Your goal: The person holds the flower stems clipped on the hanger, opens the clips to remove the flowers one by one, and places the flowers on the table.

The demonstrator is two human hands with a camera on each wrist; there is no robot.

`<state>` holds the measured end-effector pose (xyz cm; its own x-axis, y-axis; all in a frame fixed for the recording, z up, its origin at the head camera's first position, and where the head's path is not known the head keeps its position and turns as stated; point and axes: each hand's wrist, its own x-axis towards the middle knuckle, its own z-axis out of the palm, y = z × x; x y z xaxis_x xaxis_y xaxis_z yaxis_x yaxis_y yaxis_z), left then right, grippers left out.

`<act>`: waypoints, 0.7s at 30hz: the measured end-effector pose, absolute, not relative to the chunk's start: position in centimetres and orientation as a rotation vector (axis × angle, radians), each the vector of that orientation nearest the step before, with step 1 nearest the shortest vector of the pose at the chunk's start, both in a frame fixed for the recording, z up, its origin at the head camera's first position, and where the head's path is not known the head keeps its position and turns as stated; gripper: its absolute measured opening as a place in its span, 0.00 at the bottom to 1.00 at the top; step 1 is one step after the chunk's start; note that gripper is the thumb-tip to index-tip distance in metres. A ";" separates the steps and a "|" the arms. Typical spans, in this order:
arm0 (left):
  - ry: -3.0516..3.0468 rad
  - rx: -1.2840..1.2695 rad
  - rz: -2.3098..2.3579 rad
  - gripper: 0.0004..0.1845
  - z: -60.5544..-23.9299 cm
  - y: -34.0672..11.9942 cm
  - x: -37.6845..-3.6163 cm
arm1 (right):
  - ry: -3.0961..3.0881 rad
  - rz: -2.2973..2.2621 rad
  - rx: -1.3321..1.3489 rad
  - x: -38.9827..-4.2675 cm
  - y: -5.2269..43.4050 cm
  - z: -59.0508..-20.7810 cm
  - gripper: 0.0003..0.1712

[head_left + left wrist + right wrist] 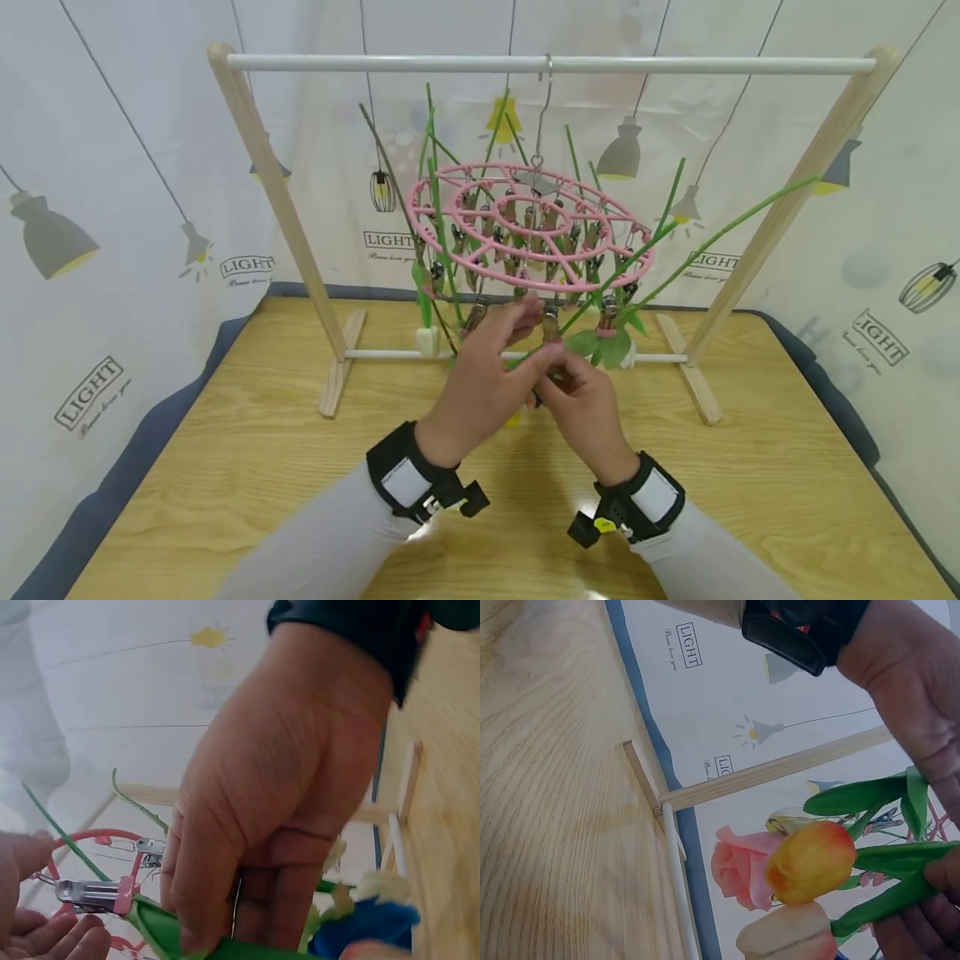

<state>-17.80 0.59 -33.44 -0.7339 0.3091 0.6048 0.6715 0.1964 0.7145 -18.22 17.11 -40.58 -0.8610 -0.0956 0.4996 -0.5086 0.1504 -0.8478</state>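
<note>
In the head view, my left hand [480, 375] is raised beside a hanging clip [551, 321], its fingers apart from the thumb, whose tip meets the other hand. The left wrist view shows those fingers [67, 937] loosely around the metal and pink clip [94, 894], which bites a green leaf or stem [161, 926]. My right hand [588, 408] pinches the green stem of an artificial tulip just below the clip. In the right wrist view, an orange-yellow tulip [810, 861] and a pale pink-white tulip [791, 934] hang by the fingers.
A round pink clip hanger [480, 271] hangs by its hook from a white rod [390, 64] on a wooden frame. Several green stems stick up through it. A pink rose [742, 866] and a blue flower [367, 926] hang nearby, above the wooden table [225, 450].
</note>
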 end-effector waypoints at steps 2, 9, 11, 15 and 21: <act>-2.130 -0.846 -1.793 0.32 -33.5 0.8 -18.2 | -2.107 1.770 0.594 -18.2 17.0 -40.6 0.04; -2.146 -0.704 -2.039 0.24 -33.2 0.5 -19.5 | -2.126 1.783 0.604 -18.2 16.7 -40.7 0.02; -2.173 -0.689 -2.022 0.23 -33.1 0.4 -19.7 | -2.134 1.783 0.595 -18.1 16.7 -40.7 0.02; -2.201 -0.675 -2.032 0.21 -33.2 0.3 -19.9 | -2.145 1.765 0.588 -18.1 16.7 -40.6 0.02; -2.167 -0.663 -2.238 0.18 -33.5 0.1 -20.5 | -2.141 1.725 0.612 -18.1 16.8 -40.5 0.02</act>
<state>-20.55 0.11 -33.46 -0.9124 0.3139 0.2627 0.2524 -0.0738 0.9648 -18.10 16.81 -40.54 -0.8558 -0.1267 0.5016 -0.5171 0.1776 -0.8373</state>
